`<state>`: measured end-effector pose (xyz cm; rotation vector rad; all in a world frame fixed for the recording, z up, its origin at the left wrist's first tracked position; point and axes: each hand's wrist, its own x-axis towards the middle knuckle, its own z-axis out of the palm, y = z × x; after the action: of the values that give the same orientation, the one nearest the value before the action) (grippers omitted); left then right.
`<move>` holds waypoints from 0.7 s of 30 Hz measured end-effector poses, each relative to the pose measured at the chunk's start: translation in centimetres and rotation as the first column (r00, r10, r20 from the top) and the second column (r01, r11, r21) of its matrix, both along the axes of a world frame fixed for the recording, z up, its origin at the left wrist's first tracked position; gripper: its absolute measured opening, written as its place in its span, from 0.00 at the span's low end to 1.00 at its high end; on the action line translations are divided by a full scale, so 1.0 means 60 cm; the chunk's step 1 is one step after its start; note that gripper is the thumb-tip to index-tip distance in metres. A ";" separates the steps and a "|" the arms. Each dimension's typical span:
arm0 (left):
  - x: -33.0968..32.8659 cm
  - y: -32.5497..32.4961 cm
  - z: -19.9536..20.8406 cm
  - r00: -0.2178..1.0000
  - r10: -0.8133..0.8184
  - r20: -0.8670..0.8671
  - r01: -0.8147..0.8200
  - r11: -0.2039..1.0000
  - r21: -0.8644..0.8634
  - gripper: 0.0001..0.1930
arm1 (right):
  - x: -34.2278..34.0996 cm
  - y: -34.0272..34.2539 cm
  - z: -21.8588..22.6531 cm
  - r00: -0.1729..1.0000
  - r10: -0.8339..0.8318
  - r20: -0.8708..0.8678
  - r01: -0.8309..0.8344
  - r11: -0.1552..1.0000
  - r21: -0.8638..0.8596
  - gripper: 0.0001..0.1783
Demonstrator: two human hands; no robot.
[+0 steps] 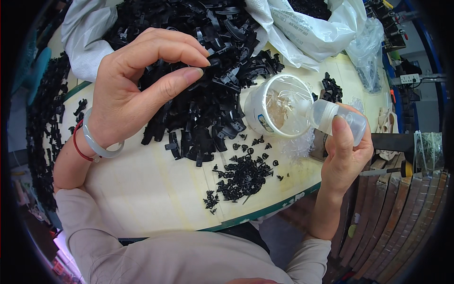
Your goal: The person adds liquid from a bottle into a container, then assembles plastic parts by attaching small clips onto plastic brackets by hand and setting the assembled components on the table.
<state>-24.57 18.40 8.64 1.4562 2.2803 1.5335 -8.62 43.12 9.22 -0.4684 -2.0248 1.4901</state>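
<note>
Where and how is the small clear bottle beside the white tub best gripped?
Probably around the bottle's wide body, coming from the near right, where the right hand holds it. It is tipped sideways, its narrower end pointing left toward the mouth of the white tub, so a hold on the body leaves that end uncovered.

Bright, even light covers my desk [137, 189], with soft shadows. The glossy black parts [231, 75] and crinkled clear film [283, 102] throw small glints. A pinkish glow shows at lower left. My left hand [198, 67] looks sharp; toward the dark round rim, edges bend and soften.
</note>
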 end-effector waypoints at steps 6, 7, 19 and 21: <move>-0.001 0.000 -0.002 1.000 0.002 0.003 -0.003 1.000 0.007 0.06 | -0.002 -0.001 0.004 1.000 0.008 0.004 -0.008 1.000 0.000 0.15; -0.001 0.001 -0.002 1.000 0.005 0.009 -0.005 1.000 0.011 0.06 | -0.002 -0.001 0.004 1.000 0.009 0.006 -0.010 1.000 0.007 0.15; 0.000 0.001 -0.002 1.000 0.009 0.001 -0.009 1.000 0.000 0.06 | -0.002 -0.001 0.005 1.000 0.017 0.013 -0.017 1.000 0.011 0.15; 0.000 0.002 -0.003 1.000 0.010 0.004 -0.010 1.000 0.002 0.06 | -0.002 -0.002 0.005 1.000 0.016 0.011 -0.016 1.000 0.010 0.15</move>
<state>-24.56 18.51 8.49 1.4437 2.2878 1.5404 -8.75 43.01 9.49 -0.4590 -2.0481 1.4897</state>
